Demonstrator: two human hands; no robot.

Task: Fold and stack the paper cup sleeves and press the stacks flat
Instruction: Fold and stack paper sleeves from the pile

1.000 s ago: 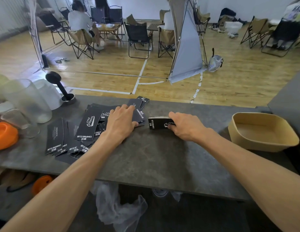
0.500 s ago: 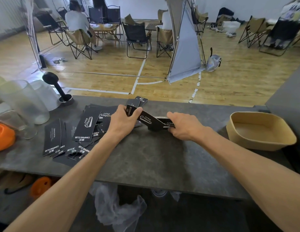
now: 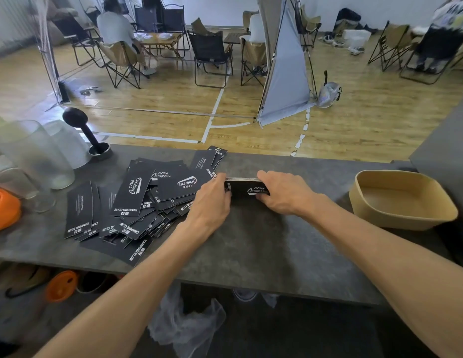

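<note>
1. On the counter (image 3: 251,254) at far left stand frosted cups (image 3: 36,156) and an orange lid (image 3: 3,209); whether the cups hold anything I cannot tell.
2. Next comes the loose pile (image 3: 137,200) of black sleeves, unfolded and overlapping, most of the job by my reckoning.
3. At center my left hand (image 3: 209,202) grasps the left end of the stack (image 3: 244,188), fingers curled onto it.
4. My right hand (image 3: 282,192) clamps the stack's right end, thumb under, fingers over the top.
5. To do this well I would square the edges between both hands before pressing down, or the sleeves may fan out.
6. At far right the tan tray (image 3: 380,218) shows a bare floor, nothing in it.
</note>
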